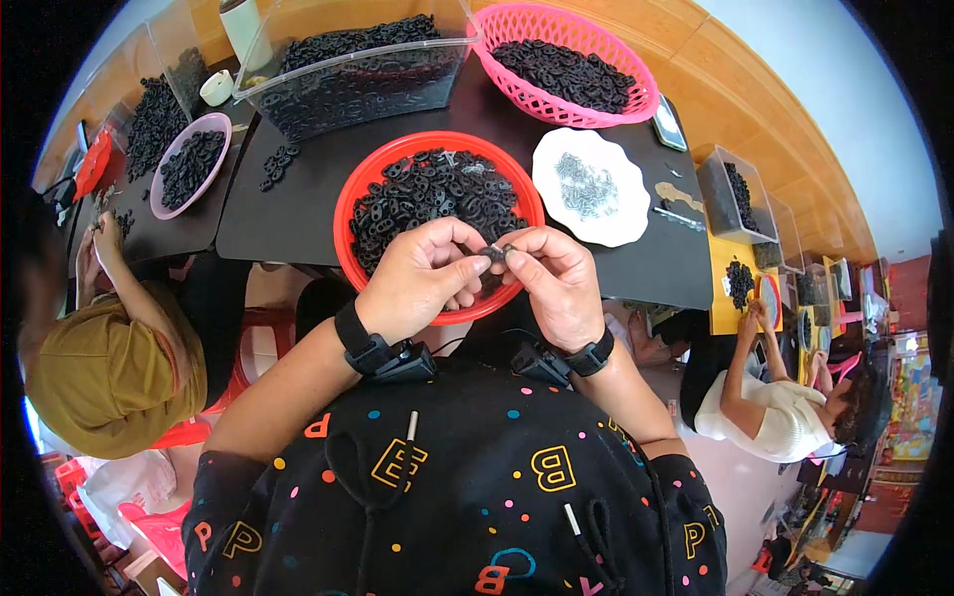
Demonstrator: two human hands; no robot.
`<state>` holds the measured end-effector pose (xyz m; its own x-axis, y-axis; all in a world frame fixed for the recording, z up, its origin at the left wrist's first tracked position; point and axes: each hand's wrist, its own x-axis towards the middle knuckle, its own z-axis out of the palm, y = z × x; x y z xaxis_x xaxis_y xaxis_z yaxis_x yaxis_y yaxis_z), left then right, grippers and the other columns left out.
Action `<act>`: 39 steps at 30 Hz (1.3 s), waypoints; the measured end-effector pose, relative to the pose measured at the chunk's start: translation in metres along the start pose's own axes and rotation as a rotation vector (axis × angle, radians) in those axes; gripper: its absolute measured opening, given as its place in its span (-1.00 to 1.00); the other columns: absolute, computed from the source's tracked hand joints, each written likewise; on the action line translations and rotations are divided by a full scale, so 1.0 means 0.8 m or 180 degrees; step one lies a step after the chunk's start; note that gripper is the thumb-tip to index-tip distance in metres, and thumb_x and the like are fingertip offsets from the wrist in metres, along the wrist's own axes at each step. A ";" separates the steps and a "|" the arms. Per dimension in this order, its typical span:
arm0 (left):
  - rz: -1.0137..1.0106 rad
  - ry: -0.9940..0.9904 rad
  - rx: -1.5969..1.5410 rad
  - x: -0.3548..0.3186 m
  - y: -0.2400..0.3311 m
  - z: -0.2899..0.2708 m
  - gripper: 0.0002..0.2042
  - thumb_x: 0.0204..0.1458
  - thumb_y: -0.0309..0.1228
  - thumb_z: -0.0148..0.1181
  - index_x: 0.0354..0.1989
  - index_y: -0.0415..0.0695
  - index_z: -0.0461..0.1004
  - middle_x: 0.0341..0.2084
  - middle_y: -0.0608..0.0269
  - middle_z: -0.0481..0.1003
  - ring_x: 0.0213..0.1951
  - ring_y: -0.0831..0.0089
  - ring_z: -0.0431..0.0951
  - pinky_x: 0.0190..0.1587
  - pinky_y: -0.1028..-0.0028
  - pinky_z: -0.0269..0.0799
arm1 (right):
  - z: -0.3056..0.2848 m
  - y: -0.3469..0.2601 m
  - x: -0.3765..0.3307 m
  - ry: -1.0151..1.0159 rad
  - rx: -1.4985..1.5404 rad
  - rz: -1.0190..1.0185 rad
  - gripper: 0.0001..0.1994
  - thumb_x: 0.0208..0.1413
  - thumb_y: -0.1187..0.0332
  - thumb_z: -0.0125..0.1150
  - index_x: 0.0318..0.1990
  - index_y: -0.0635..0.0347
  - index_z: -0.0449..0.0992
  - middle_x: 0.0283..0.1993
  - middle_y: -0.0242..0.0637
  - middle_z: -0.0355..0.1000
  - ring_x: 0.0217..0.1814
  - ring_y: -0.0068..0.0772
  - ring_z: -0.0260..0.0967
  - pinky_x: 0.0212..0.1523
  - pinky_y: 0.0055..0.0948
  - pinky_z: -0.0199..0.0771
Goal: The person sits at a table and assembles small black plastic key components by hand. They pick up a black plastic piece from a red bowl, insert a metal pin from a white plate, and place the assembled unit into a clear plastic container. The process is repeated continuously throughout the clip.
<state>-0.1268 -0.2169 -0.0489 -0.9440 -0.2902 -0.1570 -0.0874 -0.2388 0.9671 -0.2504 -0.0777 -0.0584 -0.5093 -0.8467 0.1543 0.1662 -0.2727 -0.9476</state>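
Observation:
My left hand (425, 276) and my right hand (558, 283) meet over the near rim of a red basin (350, 189). Thumbs and forefingers of both pinch a small dark piece (496, 254), mostly hidden by the fingertips. The basin holds a heap of small black oval parts with holes (437, 194). To the right of the basin, a white scalloped plate (626, 226) carries a pile of tiny clear or silvery bits (586, 186). Both wrists wear black straps with small devices.
Behind the basin are a clear plastic bin (348, 94) and a pink basket (651, 99), both with black parts. A pale pink bowl (204, 122) and a loose cluster of parts (279, 167) are at left. People work at left (114, 368) and right (760, 402).

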 end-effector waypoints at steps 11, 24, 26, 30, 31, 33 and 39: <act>-0.0004 0.0095 -0.0707 -0.002 -0.005 -0.003 -0.86 0.11 -0.48 0.07 -0.17 -0.17 0.41 -0.35 0.32 0.49 -0.37 0.63 0.48 -0.37 0.66 0.42 | 0.003 0.004 -0.001 0.0044 -0.0337 -0.0057 -0.94 0.10 0.56 0.10 -0.28 0.29 0.48 -0.23 -0.33 0.45 -0.24 -0.63 0.37 -0.18 -0.60 0.39; -0.0170 0.0567 -0.0339 0.001 -0.014 -0.012 -0.78 0.15 -0.52 -0.04 -0.05 -0.24 0.39 -0.20 0.23 0.49 -0.22 0.53 0.51 -0.19 0.60 0.44 | -0.002 0.012 -0.001 0.0305 -0.0487 0.0242 -0.93 0.11 0.52 0.08 -0.29 0.27 0.49 -0.31 -0.35 0.48 -0.31 -0.62 0.37 -0.29 -0.64 0.33; -0.0091 0.0581 -0.0477 0.001 -0.013 -0.008 -0.76 0.15 -0.54 -0.07 -0.02 -0.25 0.38 -0.15 0.20 0.48 -0.13 0.49 0.51 -0.12 0.57 0.43 | -0.002 0.013 -0.001 0.0363 -0.0434 0.0304 -0.93 0.11 0.51 0.09 -0.30 0.26 0.49 -0.33 -0.36 0.47 -0.33 -0.63 0.36 -0.31 -0.65 0.31; -0.0098 0.0537 -0.0668 0.000 -0.006 -0.004 -0.74 0.14 -0.56 -0.05 0.00 -0.25 0.37 -0.12 0.17 0.47 -0.08 0.44 0.50 -0.07 0.53 0.43 | -0.002 0.012 -0.001 0.0469 -0.0322 0.0454 -0.96 0.09 0.51 0.10 -0.34 0.25 0.48 -0.40 -0.43 0.43 -0.38 -0.68 0.32 -0.32 -0.65 0.31; -0.0114 0.0510 -0.0720 -0.001 -0.006 -0.005 -0.74 0.13 -0.56 -0.04 0.00 -0.25 0.37 -0.13 0.17 0.48 -0.08 0.43 0.51 -0.08 0.53 0.44 | -0.001 0.011 -0.001 0.0489 -0.0301 0.0481 -0.96 0.09 0.52 0.10 -0.36 0.25 0.48 -0.42 -0.45 0.42 -0.39 -0.69 0.30 -0.32 -0.65 0.32; -0.0129 0.0494 -0.0655 -0.001 -0.006 -0.007 -0.74 0.12 -0.54 0.00 0.00 -0.25 0.37 -0.17 0.16 0.49 -0.13 0.43 0.53 -0.11 0.53 0.46 | 0.000 0.012 -0.001 0.0478 -0.0297 0.0452 -0.95 0.09 0.50 0.10 -0.36 0.24 0.48 -0.44 -0.43 0.41 -0.40 -0.69 0.30 -0.36 -0.67 0.27; -0.0134 0.0523 -0.0721 0.000 -0.009 -0.007 -0.73 0.09 -0.50 0.08 -0.03 -0.28 0.39 -0.25 0.17 0.51 -0.25 0.44 0.56 -0.19 0.54 0.49 | 0.003 0.008 -0.001 0.0390 -0.0372 0.0467 -0.96 0.09 0.50 0.12 -0.36 0.24 0.48 -0.44 -0.47 0.41 -0.40 -0.71 0.29 -0.34 -0.66 0.30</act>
<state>-0.1244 -0.2208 -0.0569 -0.8751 -0.4177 -0.2443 -0.0347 -0.4495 0.8926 -0.2467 -0.0797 -0.0637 -0.5868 -0.8096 -0.0160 0.1508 -0.0898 -0.9845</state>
